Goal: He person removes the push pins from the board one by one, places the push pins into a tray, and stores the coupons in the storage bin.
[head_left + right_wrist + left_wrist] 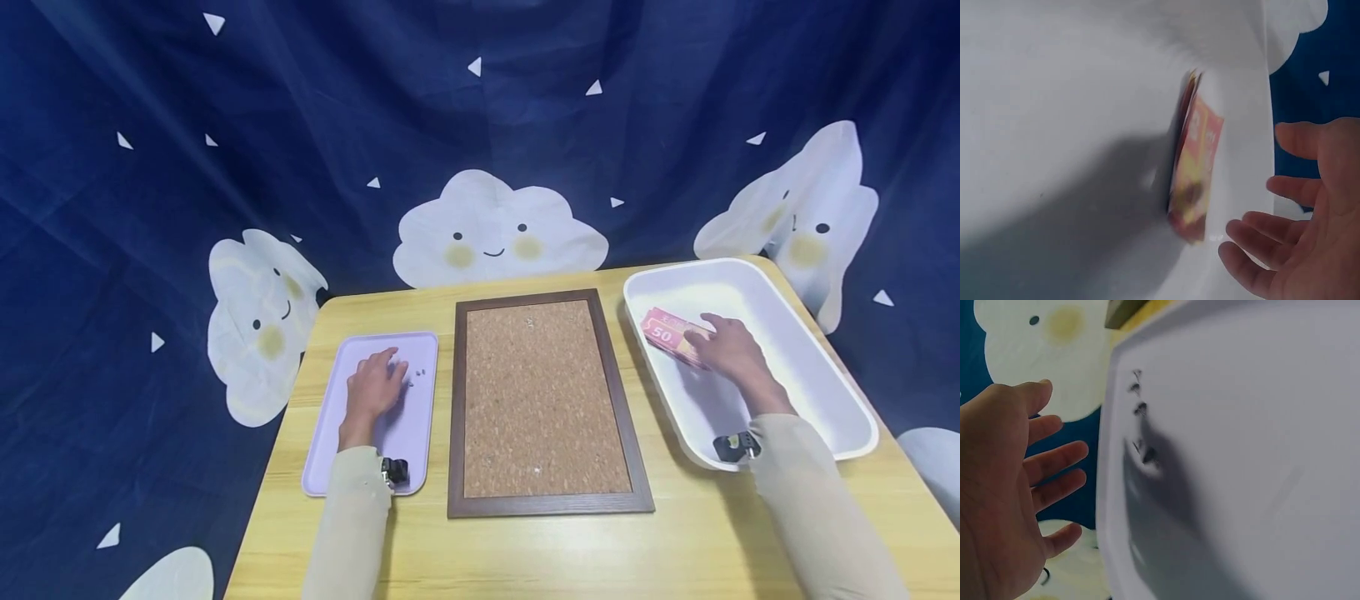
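My left hand (373,388) hovers over a shallow lilac tray (321,462), its fingers spread and slightly bent, with nothing in them. Several small dark thumbtacks (1141,409) lie in the tray just beside the fingers. On the right, a stack of pink and yellow paper coupons (663,333) marked "50" leans near the left wall of a deep white basin (832,400). Above these coupons is my right hand (729,346), fingers loose and apart. In the right wrist view a gap separates the fingertips (1235,232) from the stack.
Between tray and basin, a cork board (536,400) in a dark brown frame lies flat on the light wooden table (555,554). A dark blue curtain (337,100) with white clouds hangs behind the table's far edge.
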Motion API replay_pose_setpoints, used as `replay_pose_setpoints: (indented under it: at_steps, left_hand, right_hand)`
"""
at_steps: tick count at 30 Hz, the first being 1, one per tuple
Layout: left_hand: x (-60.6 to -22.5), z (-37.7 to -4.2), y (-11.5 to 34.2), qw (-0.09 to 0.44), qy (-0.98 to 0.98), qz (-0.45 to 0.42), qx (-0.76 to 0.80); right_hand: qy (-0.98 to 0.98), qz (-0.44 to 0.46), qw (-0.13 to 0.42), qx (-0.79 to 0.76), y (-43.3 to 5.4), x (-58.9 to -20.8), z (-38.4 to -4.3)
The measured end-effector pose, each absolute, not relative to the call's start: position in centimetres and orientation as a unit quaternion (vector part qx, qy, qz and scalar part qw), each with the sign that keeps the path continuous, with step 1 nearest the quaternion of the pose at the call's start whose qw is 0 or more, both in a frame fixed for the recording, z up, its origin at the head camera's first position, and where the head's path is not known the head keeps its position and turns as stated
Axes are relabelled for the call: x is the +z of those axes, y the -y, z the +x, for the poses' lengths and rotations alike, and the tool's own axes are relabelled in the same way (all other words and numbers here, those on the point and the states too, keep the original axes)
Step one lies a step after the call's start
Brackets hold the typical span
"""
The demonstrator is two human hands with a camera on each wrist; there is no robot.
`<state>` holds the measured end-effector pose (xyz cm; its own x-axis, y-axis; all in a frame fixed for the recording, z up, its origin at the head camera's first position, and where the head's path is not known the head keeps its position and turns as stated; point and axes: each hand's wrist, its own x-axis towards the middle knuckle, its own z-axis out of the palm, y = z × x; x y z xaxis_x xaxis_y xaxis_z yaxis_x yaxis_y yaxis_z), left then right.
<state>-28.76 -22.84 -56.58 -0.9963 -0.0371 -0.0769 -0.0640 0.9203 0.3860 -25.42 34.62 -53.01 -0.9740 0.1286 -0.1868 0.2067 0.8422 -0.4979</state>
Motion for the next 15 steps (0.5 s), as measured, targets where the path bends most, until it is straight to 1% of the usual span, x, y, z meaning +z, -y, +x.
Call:
replay_pose_setpoints:
  at_steps: [9, 15]
  left_hand:
    - [-55.2, -29.5, 21.2, 0.013, -0.986, 0.017, 0.168]
    - [-54.7, -29.3, 20.3, 0.016, -0.988, 0.024, 0.153]
  right_hand:
    - [-0.962, 0.063, 0.05, -0.26, -32.5, -52.1, -25.9]
    - [-0.965, 0.041, 0.061, -0.251, -31.5, -51.1, -25.8]
